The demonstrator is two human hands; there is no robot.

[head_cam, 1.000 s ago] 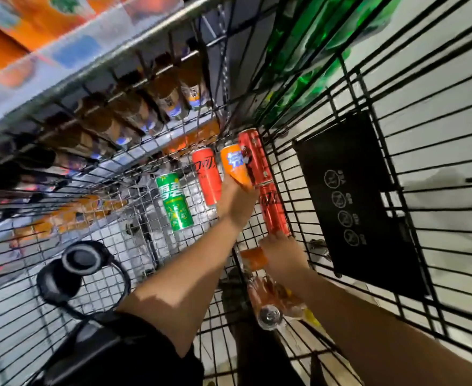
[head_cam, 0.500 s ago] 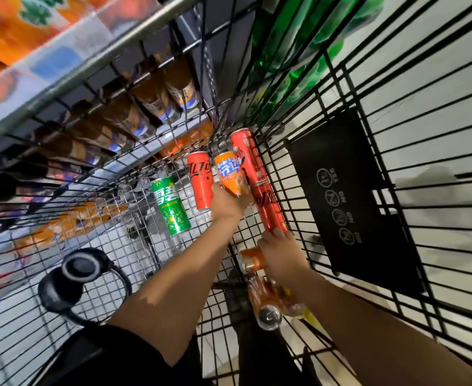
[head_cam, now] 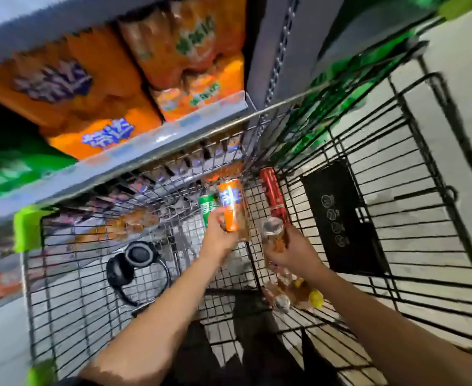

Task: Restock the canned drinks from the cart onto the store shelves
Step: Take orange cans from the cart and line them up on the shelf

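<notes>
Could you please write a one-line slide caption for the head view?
Left hand lifts an orange drink can, right hand another orange can, above the black wire cart.

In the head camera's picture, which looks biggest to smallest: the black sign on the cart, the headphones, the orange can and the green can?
1. Black sign
2. Headphones
3. Orange can, held in the left hand and nearer the camera, which may flatter it
4. Green can, partly hidden behind the hand, so its full size is unsure

You're in a shop, prob. a supermarket. Wire cart (head_cam: 340,151) w/ cans, shelf (head_cam: 151,143) of orange soda multipacks (head_cam: 104,107) above.
</notes>
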